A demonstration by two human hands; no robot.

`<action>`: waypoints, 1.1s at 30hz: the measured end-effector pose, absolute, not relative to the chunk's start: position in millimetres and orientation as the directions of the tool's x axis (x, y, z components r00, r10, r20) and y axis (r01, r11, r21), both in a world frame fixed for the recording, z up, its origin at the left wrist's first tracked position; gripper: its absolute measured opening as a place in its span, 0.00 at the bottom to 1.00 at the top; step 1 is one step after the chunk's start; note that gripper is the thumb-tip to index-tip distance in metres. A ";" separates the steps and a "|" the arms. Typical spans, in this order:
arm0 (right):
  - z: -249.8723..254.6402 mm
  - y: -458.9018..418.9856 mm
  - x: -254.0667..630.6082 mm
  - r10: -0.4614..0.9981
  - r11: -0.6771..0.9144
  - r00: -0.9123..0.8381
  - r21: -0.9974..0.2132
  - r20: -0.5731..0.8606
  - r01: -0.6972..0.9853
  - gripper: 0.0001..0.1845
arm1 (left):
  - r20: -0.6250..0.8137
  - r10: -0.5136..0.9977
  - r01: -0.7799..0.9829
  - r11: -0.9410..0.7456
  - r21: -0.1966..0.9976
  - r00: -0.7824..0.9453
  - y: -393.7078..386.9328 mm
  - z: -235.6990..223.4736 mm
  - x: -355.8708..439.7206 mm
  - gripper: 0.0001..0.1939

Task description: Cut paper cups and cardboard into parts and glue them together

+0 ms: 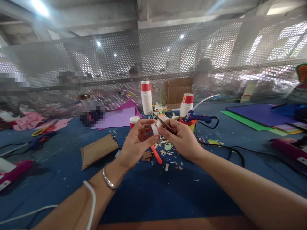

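Note:
My left hand (139, 140) pinches a small strip of white paper (154, 129) between thumb and fingers. Close beside it, my right hand (181, 137) is closed around a pair of scissors (163, 122), whose blades point up and to the left just above the strip. The scissors' handles are mostly hidden by my fingers. Both hands are held over a scatter of paper scraps (168, 146) on the blue table (148, 191). An orange stick-like tool (157, 155) lies below them, partly under my hands. A red and white paper cup (134, 121) stands just behind my left hand.
Stacked paper cups (146, 100) and a second stack (186, 104) stand at the back. A blue glue gun (200, 117) with a black cord rests right of my hands. Folded cardboard (99, 151) lies left. Coloured sheets (254, 114) lie right; purple paper (117, 117) lies behind. A perforated screen (115, 70) bounds the table.

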State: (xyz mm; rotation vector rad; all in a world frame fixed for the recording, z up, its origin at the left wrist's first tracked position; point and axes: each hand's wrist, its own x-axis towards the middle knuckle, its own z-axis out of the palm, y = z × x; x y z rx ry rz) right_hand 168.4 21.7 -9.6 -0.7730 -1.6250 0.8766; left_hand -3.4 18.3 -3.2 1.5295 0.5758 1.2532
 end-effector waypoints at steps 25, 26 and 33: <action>-11.4 23.0 173.5 0.863 0.499 -0.167 -0.857 0.477 0.130 0.15 | 0.230 0.893 -0.292 -0.118 0.949 0.386 23.1 -0.8 -6.0 0.19; -11.0 22.7 173.0 0.862 0.498 -0.172 -0.858 0.476 0.122 0.15 | 0.232 0.889 -0.288 -0.121 0.950 0.393 23.4 -0.9 -6.4 0.19; -8.2 20.9 170.4 0.836 0.518 -0.286 -0.846 0.469 0.125 0.13 | 0.311 0.857 -0.244 -0.225 0.943 0.412 28.3 -8.0 -8.1 0.19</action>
